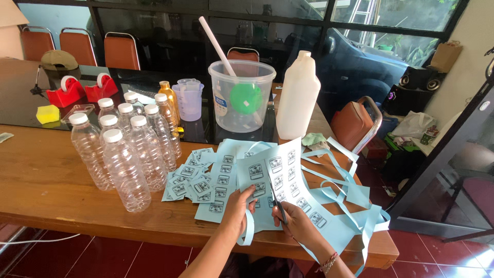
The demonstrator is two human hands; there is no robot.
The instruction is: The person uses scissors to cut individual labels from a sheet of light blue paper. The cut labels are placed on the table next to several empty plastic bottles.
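My right hand (301, 222) grips a pair of scissors (276, 198) whose blades run up into a light blue sheet of printed labels (288, 177). My left hand (238, 206) holds that sheet at its left edge, fingers on top. A thin blue paper strip (249, 231) curls down off the table edge between my hands. Left of the sheet lies a pile of cut blue labels (190, 180). Long blue offcut strips (350, 201) trail to the right over the wooden table (46, 180).
Several clear plastic bottles with white caps (126, 154) stand left of the labels. Behind are a clear bucket with a white stick (242, 95), a white jug (297, 98), a measuring cup (189, 100), red tape dispensers (82, 90), a yellow sponge (48, 114) and chairs.
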